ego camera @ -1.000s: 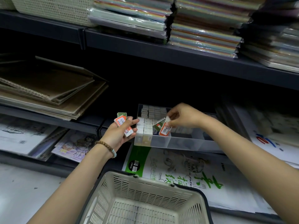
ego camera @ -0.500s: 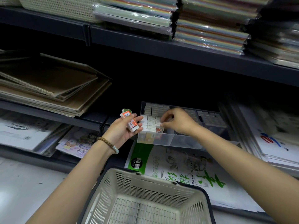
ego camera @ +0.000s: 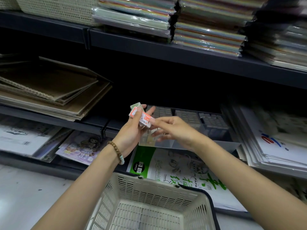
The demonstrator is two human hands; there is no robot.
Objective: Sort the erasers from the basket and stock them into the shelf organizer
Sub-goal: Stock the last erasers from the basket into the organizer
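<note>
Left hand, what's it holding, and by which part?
The left hand holds a few wrapped erasers, thumb across their front, fingers behind. The right hand touches the front one's end.

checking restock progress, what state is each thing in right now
left hand, grips a small stack of erasers
held erasers, wrapped, stacked in the left hand
right hand, fingers extended, index fingertip touching the stack's end
shelf organizer, on the shelf, back compartments filled with erasers, front right ones look unfilled
basket, upright, no erasers on the floor that shows
</note>
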